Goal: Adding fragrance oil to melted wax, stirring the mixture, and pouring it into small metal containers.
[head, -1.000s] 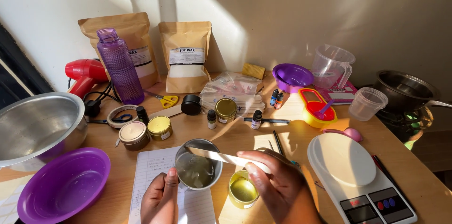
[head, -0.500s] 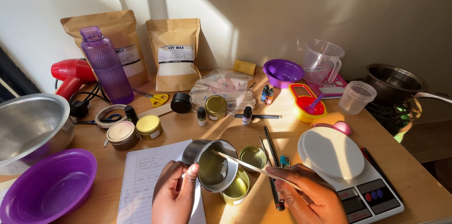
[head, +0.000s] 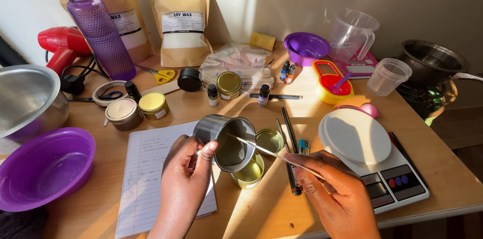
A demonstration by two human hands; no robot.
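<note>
My left hand (head: 183,181) grips a small steel cup (head: 225,137) and tips it sideways over a gold tin (head: 248,173) that holds yellow liquid. My right hand (head: 342,199) pinches a thin metal stick (head: 274,153) whose far end reaches into the tilted cup. A second gold tin (head: 269,140) sits open just behind the first. A lined notebook (head: 146,178) lies under my left hand.
A white kitchen scale (head: 370,156) sits at the right, a purple bowl (head: 43,166) and steel bowl (head: 25,98) at the left. Behind are two wax bags (head: 183,20), a purple bottle (head: 100,33), a red dryer (head: 63,45), lidded tins, small vials, cups and a pot (head: 432,60).
The steel cup went from upright on the notebook to lifted and tipped over the gold tin. My right hand slid right and back while its stick stayed in the cup.
</note>
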